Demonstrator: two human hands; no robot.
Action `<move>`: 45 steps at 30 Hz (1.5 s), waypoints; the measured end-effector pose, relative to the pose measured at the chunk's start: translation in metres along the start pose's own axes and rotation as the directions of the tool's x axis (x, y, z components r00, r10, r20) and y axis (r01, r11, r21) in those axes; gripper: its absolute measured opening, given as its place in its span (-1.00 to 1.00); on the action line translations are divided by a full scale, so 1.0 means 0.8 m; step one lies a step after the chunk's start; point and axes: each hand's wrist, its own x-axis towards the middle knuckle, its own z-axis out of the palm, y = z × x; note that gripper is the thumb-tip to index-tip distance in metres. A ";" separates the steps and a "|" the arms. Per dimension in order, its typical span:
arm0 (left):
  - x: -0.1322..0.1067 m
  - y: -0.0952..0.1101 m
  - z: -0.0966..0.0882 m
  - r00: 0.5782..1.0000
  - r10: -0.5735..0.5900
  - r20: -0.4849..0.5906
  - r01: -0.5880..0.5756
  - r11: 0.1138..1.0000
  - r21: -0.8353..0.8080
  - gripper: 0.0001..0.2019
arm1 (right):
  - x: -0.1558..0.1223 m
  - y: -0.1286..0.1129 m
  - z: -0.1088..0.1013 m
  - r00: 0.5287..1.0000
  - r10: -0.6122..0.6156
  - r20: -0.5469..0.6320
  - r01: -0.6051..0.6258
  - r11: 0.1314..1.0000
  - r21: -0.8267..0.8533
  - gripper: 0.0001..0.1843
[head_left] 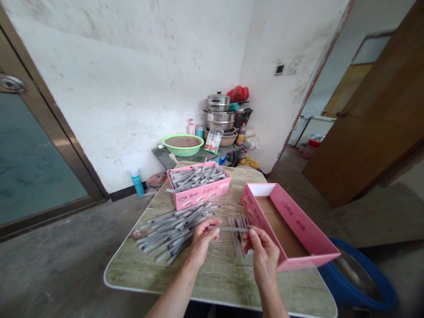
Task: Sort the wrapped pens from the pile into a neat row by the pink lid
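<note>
A slim, translucent pen [230, 229] is stretched level between my two hands above the table. My left hand [202, 238] pinches its left end, and my right hand [263, 252] grips the right end between thumb and fingers. Left of my hands lies a loose heap of similar pens [165, 232], some with dark tips. A smaller row of pens [236, 247] rests on the table under the held one, partly hidden by my right hand. Behind the heap, a pink box [202, 194] is filled with more pens. Another pink box [306, 227] at the right shows its bare brown bottom.
The wood-patterned table [218, 280] has rounded corners. Beyond it, a low dark stand carries a green basin [183, 151], stacked steel pots [220, 118] and bottles. A blue tub [374, 282] stands at the right, below table height. A spray can [137, 183] is on the floor.
</note>
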 end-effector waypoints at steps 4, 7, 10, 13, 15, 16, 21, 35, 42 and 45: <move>0.004 -0.001 -0.001 0.994 -0.044 -0.100 0.013 0.956 -0.294 -0.79 | -0.023 0.027 0.004 0.985 0.143 0.097 -0.145 0.989 0.019 -0.60; 0.004 0.000 0.000 0.994 -0.055 -0.092 0.023 0.950 -0.312 -0.80 | -0.037 0.043 0.010 0.957 0.229 0.177 -0.233 0.973 0.000 -0.58; 0.003 0.001 0.002 0.996 -0.048 -0.070 0.030 0.970 -0.243 -0.81 | -0.042 0.051 0.014 0.945 0.259 0.200 -0.265 0.964 0.002 -0.56; 0.001 0.002 0.005 0.998 -0.052 0.021 0.054 0.993 -0.106 -0.80 | -0.041 0.054 0.018 0.934 0.275 0.227 -0.286 0.958 0.019 -0.54; 0.000 0.003 0.007 0.996 -0.059 0.063 0.062 0.997 -0.045 -0.77 | -0.041 0.056 0.019 0.916 0.299 0.268 -0.318 0.948 0.031 -0.54; 0.000 0.003 0.007 0.996 -0.062 0.067 0.064 0.997 -0.031 -0.76 | -0.040 0.058 0.019 0.902 0.317 0.293 -0.342 0.939 0.035 -0.53; -0.001 0.004 0.007 0.994 -0.068 0.085 0.069 0.998 -0.012 -0.74 | -0.039 0.064 0.018 0.847 0.377 0.376 -0.429 0.901 0.061 -0.51; 0.001 -0.001 0.005 0.987 -0.144 0.075 0.143 0.990 0.015 -0.70 | -0.040 0.062 0.017 0.841 0.371 0.394 -0.437 0.895 0.088 -0.56; 0.002 -0.002 0.006 0.988 -0.141 0.066 0.140 0.990 0.015 -0.71 | -0.042 0.063 0.016 0.831 0.377 0.409 -0.451 0.887 0.097 -0.58; 0.003 -0.001 0.008 0.988 -0.150 0.034 0.150 0.988 0.026 -0.70 | -0.042 0.060 0.016 0.823 0.376 0.425 -0.458 0.883 0.106 -0.56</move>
